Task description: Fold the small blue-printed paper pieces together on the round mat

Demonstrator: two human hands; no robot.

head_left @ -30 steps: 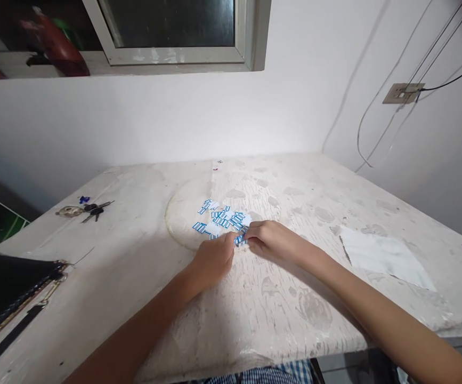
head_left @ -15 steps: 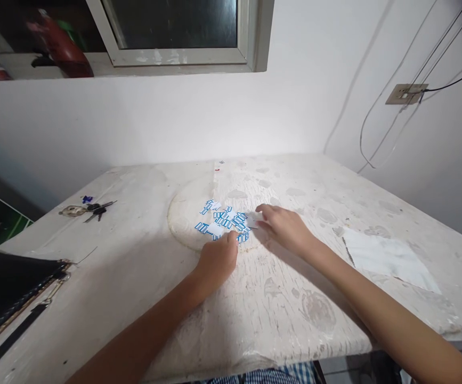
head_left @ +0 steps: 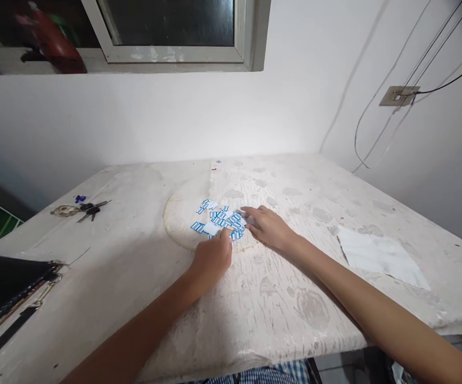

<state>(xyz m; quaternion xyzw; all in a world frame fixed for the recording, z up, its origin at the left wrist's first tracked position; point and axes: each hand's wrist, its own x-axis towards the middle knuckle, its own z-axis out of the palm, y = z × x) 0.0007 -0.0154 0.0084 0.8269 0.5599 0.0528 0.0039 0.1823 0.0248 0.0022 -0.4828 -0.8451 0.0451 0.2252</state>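
Note:
A loose pile of small white paper pieces with blue outlines [head_left: 223, 217] lies near the middle of the table. At its near edge is my left hand [head_left: 212, 257], with its fingers curled and closed against the pieces; what they pinch, if anything, is hidden. From the right, my right hand [head_left: 268, 226] reaches to the pile's edge. Between its thumb and forefinger shows a pale paper piece [head_left: 250, 220], partly covered by the fingers. Two plain white patches lie among the blue-lined pieces.
The white-covered table [head_left: 135, 298] bears a bunch of keys [head_left: 91, 209] at the left and a white cloth or sheet [head_left: 380, 257] at the right. A black bag [head_left: 10, 290] lies at the left edge. A wall socket [head_left: 399, 96] has cables hanging from it.
My right hand has moved left, bringing the pale piece to the pile's right edge. My left hand stays at the near edge. The whole view has shifted slightly.

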